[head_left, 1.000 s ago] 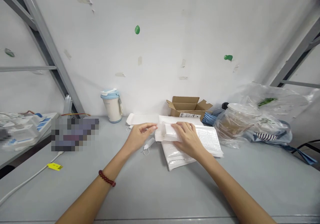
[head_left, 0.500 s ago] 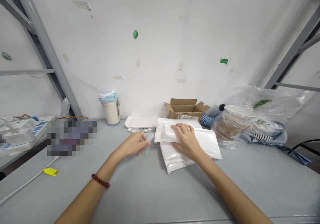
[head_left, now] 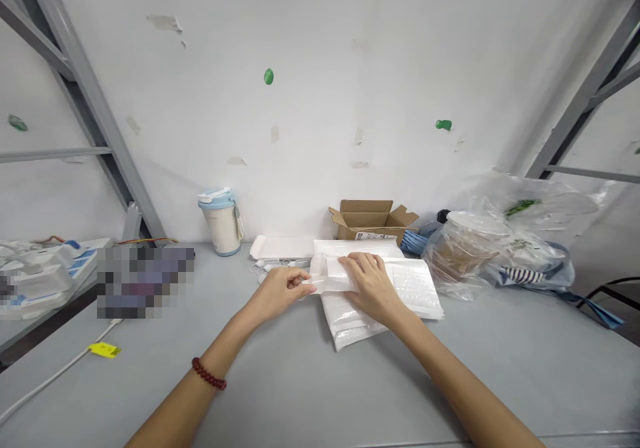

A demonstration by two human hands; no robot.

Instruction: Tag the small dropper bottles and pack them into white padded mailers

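Observation:
My right hand (head_left: 367, 287) lies on a small white plastic packet (head_left: 331, 276), fingers curled over its top. The packet rests on a stack of white bubble mailers (head_left: 395, 287) on the grey table (head_left: 300, 381). My left hand (head_left: 281, 291) is at the packet's left end, fingers pinched together on its open edge, with something small and clear between them that I cannot make out. A red bead bracelet (head_left: 209, 374) is on my left wrist.
A white and blue lidded cup (head_left: 221, 221), a flat white tray (head_left: 280, 247) and an open cardboard box (head_left: 371, 220) stand along the wall. Clear plastic bags with a lidded tub (head_left: 470, 243) fill the right. A white cable with a yellow tag (head_left: 103, 349) runs at left.
My left hand dropped to a small clear item on the table, closed on it, and came back to the packet's left end. My right hand stayed on the packet.

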